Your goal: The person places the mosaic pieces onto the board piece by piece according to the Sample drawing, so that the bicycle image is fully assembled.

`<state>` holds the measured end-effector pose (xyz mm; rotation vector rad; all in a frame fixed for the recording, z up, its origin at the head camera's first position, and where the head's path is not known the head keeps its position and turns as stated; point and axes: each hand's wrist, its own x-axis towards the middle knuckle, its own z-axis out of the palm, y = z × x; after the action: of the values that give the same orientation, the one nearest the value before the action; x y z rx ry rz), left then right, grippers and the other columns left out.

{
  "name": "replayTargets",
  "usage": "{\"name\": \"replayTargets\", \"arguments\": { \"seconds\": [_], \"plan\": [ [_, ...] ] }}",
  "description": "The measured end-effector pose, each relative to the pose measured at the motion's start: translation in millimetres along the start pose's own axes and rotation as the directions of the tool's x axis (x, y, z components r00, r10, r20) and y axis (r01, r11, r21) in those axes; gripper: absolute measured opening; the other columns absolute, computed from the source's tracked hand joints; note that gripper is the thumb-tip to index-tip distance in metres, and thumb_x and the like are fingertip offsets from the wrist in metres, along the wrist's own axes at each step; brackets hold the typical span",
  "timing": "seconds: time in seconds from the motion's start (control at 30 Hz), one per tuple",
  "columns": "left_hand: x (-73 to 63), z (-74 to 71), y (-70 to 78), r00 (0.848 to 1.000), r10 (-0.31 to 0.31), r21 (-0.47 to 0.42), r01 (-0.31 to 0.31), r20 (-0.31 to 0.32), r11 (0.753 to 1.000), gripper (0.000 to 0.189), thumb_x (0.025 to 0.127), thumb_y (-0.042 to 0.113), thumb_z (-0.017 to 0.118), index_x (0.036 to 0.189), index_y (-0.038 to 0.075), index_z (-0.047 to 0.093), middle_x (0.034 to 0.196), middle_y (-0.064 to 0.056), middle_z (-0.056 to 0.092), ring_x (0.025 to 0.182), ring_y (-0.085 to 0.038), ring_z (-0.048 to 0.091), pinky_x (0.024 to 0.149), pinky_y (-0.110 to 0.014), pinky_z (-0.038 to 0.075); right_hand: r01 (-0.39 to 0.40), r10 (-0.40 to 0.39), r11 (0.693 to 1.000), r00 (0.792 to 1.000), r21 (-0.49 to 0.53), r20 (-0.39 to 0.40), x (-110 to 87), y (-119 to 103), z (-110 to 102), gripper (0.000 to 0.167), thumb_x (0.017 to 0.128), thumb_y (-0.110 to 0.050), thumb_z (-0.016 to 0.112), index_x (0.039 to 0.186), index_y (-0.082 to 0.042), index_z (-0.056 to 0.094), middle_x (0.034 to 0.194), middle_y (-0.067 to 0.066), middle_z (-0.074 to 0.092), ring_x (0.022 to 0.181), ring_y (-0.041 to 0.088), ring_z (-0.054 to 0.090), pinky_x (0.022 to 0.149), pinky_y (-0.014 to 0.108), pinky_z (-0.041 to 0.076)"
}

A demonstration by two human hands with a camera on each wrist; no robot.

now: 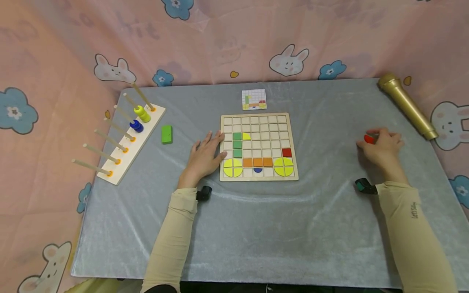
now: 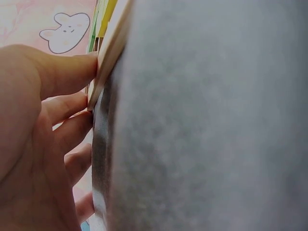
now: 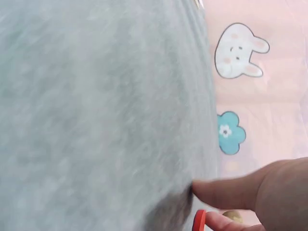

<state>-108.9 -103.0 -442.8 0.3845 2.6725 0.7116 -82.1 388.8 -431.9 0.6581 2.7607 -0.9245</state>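
A square wooden grid board (image 1: 256,121) lies mid-table, holding green, orange and red square tiles, yellow quarter-circle pieces and a blue rounded piece. My left hand (image 1: 203,158) rests at its left edge; in the left wrist view the thumb (image 2: 72,72) touches the board's rim (image 2: 113,50). Over on the right, my right hand (image 1: 383,151) pinches a small red tile (image 1: 369,139) between thumb and fingers, low over the cloth. Only a slim edge of that red tile (image 3: 199,220) shows in the right wrist view. A printed pattern card (image 1: 254,99) lies just behind the board.
Left of the board is a green block (image 1: 166,134). Farther left stands a slanted wooden peg rack (image 1: 143,140) with yellow-green beads (image 1: 142,114) and blue beads (image 1: 136,126). A gold microphone (image 1: 408,106) lies at the right rear edge of the grey cloth (image 1: 278,240).
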Motion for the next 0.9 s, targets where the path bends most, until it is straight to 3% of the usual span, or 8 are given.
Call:
{"name": "replayTargets", "arguments": {
  "seconds": [0.2,0.27,0.33,0.4,0.5,0.57,0.73,0.9],
  "plan": [
    [-1.1,-1.2,-0.4,1.0,0.002,-0.001,-0.002,0.0,1.0,0.066,0.112,0.034,0.054,0.171,0.02,0.026,0.179,0.002,0.017,0.168,-0.023,0.007,0.134,-0.057,0.004,0.057,-0.056,0.998,0.996,0.009,-0.068,1.2,3.9,4.6,0.049,0.105,-0.017,0.054,0.142,0.013,0.044,0.128,0.042,0.042,0.139,0.065,0.025,0.113,0.068,0.022],
    [-1.3,-1.2,-0.6,1.0,0.004,-0.001,-0.004,-0.001,1.0,0.066,0.112,0.034,0.054,0.171,0.019,0.026,0.179,0.001,0.017,0.168,-0.023,0.007,0.134,-0.057,0.004,0.075,-0.074,0.997,0.993,0.003,-0.088,1.7,4.3,6.1,0.046,0.104,-0.015,0.056,0.139,0.013,0.048,0.121,0.038,0.047,0.132,0.061,0.034,0.108,0.061,0.028],
    [-1.2,-1.1,-0.9,1.0,0.006,0.0,-0.006,-0.001,1.0,0.067,0.112,0.034,0.054,0.171,0.019,0.026,0.179,0.001,0.018,0.168,-0.024,0.007,0.134,-0.058,0.004,0.097,-0.097,0.995,0.99,-0.013,-0.106,2.2,4.0,7.0,0.041,0.102,-0.014,0.059,0.134,0.012,0.054,0.112,0.031,0.054,0.118,0.051,0.045,0.099,0.048,0.035],
    [-1.3,-1.1,-1.1,1.0,0.006,0.001,-0.006,0.0,1.0,0.067,0.112,0.034,0.054,0.171,0.019,0.026,0.179,0.001,0.017,0.168,-0.023,0.007,0.134,-0.057,0.004,0.113,-0.115,0.993,0.988,-0.025,-0.106,2.8,3.7,6.8,0.036,0.101,-0.014,0.062,0.128,0.01,0.059,0.098,0.02,0.061,0.098,0.033,0.056,0.087,0.033,0.04],
    [-1.3,-0.9,-1.6,1.0,0.007,0.002,-0.007,0.001,1.0,0.067,0.112,0.034,0.055,0.171,0.019,0.026,0.179,0.001,0.017,0.168,-0.023,0.007,0.134,-0.057,0.004,0.127,-0.13,0.991,0.986,-0.036,-0.106,3.4,2.7,7.7,0.03,0.1,-0.016,0.066,0.119,0.007,0.065,0.079,-0.004,0.058,0.071,0.002,0.049,0.067,0.019,0.036],
    [-1.2,-0.6,-2.0,1.0,0.007,0.003,-0.007,0.0,1.0,0.067,0.112,0.034,0.055,0.171,0.02,0.026,0.179,0.001,0.017,0.168,-0.023,0.007,0.133,-0.057,0.005,0.127,-0.129,0.992,0.986,-0.025,-0.101,3.3,0.9,9.5,0.029,0.101,-0.018,0.067,0.117,0.006,0.067,0.076,-0.015,0.053,0.065,-0.008,0.042,0.064,0.018,0.037],
    [-0.4,-0.1,-2.5,1.0,0.009,0.0,-0.009,-0.003,1.0,0.067,0.112,0.034,0.054,0.171,0.02,0.026,0.179,0.002,0.017,0.168,-0.023,0.007,0.133,-0.057,0.005,0.164,-0.163,0.986,0.98,0.007,-0.112,-1.1,-11.4,16.8,0.031,0.101,-0.021,0.069,0.118,0.004,0.069,0.075,-0.022,0.051,0.067,-0.01,0.042,0.066,0.019,0.038],
    [0.5,0.8,-2.2,1.0,0.011,-0.005,-0.011,-0.002,1.0,0.066,0.112,0.034,0.054,0.171,0.02,0.026,0.179,0.003,0.017,0.168,-0.022,0.006,0.134,-0.057,0.004,0.322,-0.309,0.944,0.938,0.067,-0.157,-6.7,-27.0,27.5,0.026,0.1,-0.014,0.071,0.122,0.0,0.075,0.077,-0.025,0.059,0.071,-0.015,0.045,0.067,0.011,0.038]
  ]
}}
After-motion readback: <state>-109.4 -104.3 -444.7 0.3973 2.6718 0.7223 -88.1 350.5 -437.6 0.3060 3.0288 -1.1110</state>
